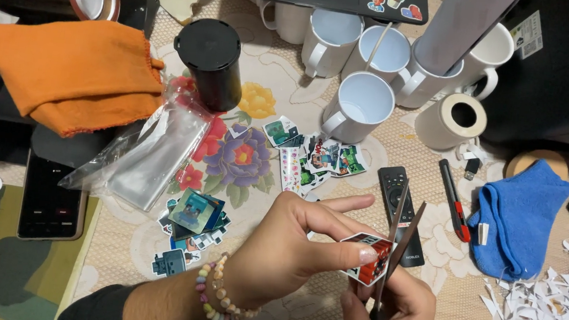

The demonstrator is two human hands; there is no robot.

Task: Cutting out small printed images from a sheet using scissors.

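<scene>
Head view: a small red-and-black printed cutout [371,257] sits pinched between thumb and fingers of the left hand [290,246], whose forefinger points out straight above it. Scissors [395,248], blades parted around the cutout's right edge, are gripped by the right hand [397,317], fingers curled shut round the handles just below the cutout. Behind the cutout lies a black remote [397,190]; up and left of it, a scatter of cut stickers [309,157]; to its right, white paper scraps [546,306].
</scene>
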